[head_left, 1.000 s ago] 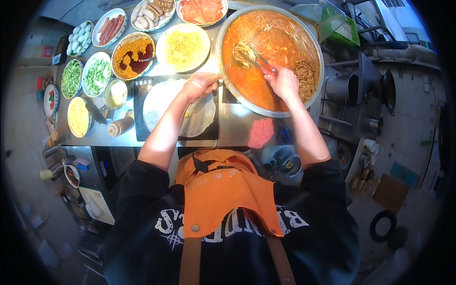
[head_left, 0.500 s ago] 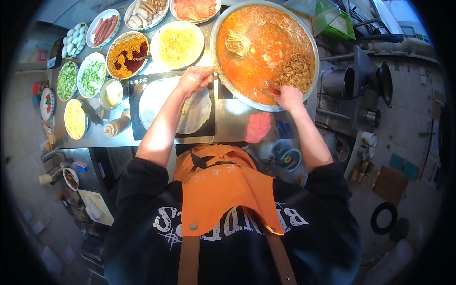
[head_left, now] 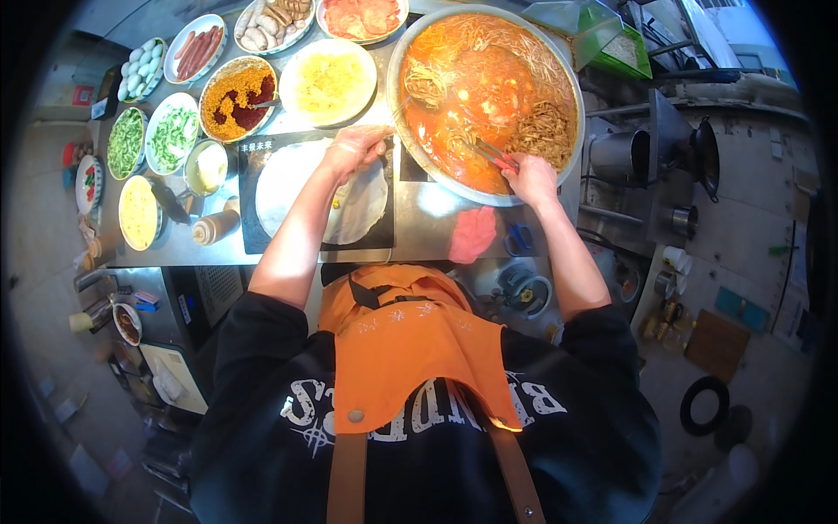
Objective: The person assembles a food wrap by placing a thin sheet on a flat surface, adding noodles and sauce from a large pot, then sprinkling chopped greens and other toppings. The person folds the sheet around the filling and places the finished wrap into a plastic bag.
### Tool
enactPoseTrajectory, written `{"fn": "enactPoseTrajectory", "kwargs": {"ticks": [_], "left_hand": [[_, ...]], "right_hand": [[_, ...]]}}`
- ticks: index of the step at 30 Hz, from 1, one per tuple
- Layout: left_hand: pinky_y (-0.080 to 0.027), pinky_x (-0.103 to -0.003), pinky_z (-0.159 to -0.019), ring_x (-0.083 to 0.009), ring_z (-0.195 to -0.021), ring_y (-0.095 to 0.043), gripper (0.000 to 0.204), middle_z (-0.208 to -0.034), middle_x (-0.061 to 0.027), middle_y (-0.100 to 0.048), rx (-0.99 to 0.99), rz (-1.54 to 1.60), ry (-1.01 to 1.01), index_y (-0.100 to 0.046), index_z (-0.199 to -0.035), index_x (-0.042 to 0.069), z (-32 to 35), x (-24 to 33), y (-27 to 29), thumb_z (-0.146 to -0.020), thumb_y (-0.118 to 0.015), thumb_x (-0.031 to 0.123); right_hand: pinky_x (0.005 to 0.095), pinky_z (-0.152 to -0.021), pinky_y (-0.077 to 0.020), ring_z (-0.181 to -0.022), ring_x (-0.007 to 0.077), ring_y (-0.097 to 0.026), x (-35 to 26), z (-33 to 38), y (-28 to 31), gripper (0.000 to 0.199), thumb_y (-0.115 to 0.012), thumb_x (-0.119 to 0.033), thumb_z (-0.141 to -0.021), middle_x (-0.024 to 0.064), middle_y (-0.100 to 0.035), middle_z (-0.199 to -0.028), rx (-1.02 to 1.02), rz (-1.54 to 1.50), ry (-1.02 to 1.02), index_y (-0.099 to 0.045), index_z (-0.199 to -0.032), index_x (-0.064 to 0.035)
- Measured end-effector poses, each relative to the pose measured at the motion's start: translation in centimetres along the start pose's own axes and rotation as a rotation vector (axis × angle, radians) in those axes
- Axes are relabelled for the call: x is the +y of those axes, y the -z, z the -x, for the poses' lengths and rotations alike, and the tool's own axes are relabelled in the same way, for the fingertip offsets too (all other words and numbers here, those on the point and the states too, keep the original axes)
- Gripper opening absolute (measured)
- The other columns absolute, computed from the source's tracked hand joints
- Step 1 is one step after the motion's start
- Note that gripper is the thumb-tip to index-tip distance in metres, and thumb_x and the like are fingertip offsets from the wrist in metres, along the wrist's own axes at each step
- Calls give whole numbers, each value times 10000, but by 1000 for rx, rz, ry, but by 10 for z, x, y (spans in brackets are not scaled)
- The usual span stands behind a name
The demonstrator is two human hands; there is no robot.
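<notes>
A large round metal pot (head_left: 399, 131) of red-orange broth stands at the back right of the counter. My left hand (head_left: 358, 148) is closed on the thin handle of a strainer (head_left: 426, 87), whose basket holds pale shreds at the pot's left side. Over the near part of the broth, my right hand (head_left: 531, 178) grips red-handled tongs (head_left: 496, 157), their tips at the broth's surface. Brown shredded food (head_left: 543, 135) is heaped along the pot's right side. Below my left forearm lies a thin pale flatbread (head_left: 358, 205) on a dark square griddle (head_left: 253, 231).
Bowls of sausages (head_left: 194, 51), eggs (head_left: 140, 70), chopped greens (head_left: 173, 135), spices (head_left: 229, 103) and yellow shreds (head_left: 327, 83) crowd the left and back. A squeeze bottle (head_left: 214, 229), pink cloth (head_left: 473, 234) and blue scissors (head_left: 520, 237) lie along the front edge.
The tongs in my right hand have swung from low at the pot's near rim up and left, over the broth. My left hand and the strainer have hardly moved.
</notes>
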State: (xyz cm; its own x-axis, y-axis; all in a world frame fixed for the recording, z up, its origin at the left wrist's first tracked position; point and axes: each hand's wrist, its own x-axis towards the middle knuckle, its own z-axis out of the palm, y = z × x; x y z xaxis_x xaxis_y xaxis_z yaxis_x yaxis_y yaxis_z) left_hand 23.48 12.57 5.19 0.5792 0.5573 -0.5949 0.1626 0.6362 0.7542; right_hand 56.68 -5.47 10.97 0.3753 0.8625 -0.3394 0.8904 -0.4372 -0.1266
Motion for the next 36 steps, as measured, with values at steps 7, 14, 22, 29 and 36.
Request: {"fn": "enactPoseTrajectory", "kwargs": {"ticks": [7, 14, 22, 29, 36], "left_hand": [[-268, -233, -471, -43, -527, -377, 252, -727, 42, -568, 16, -40, -3, -777, -1192, 96, 6, -9, 4, -1077, -644, 277], [-299, -225, -488, -53, -546, -410, 256, -755, 35, -584, 14, -146, -10, -778, -1183, 102, 1, -26, 11, -1071, -643, 288], [-307, -248, -478, -64, -535, -417, 241, -714, 28, -575, 22, -95, -51, -778, -1092, 101, 13, -28, 3, -1060, -656, 306], [-299, -256, -470, -68, -528, -417, 241, -698, 26, -574, 25, -102, -108, -772, -1028, 97, 21, -31, 5, -1046, -681, 320], [-289, -249, -461, -64, -523, -408, 244, -684, 26, -566, 24, -72, -44, -798, -1079, 102, 16, -42, -2, -1054, -683, 316]], "right_hand": [[509, -846, -589, -956, 375, -754, -2, 17, 15, 289, -783, -337, -905, 159, -789, -987, 125, -33, -5, -806, -1148, -182], [485, -861, -594, -989, 385, -753, -4, 51, 71, 406, -816, -309, -888, 174, -782, -1058, 286, -43, 47, -780, -1248, -126], [512, -867, -588, -1013, 385, -747, -13, 28, 32, 323, -785, -341, -910, 163, -788, -1037, 34, 44, -59, -784, -1191, -183], [522, -841, -595, -954, 394, -753, -5, 46, 42, 298, -798, -336, -897, 171, -785, -974, 186, 26, -48, -799, -1156, -188], [482, -842, -600, -956, 378, -759, -7, 66, 104, 347, -812, -287, -896, 163, -787, -1013, 364, -209, 82, -795, -1218, -159]]}}
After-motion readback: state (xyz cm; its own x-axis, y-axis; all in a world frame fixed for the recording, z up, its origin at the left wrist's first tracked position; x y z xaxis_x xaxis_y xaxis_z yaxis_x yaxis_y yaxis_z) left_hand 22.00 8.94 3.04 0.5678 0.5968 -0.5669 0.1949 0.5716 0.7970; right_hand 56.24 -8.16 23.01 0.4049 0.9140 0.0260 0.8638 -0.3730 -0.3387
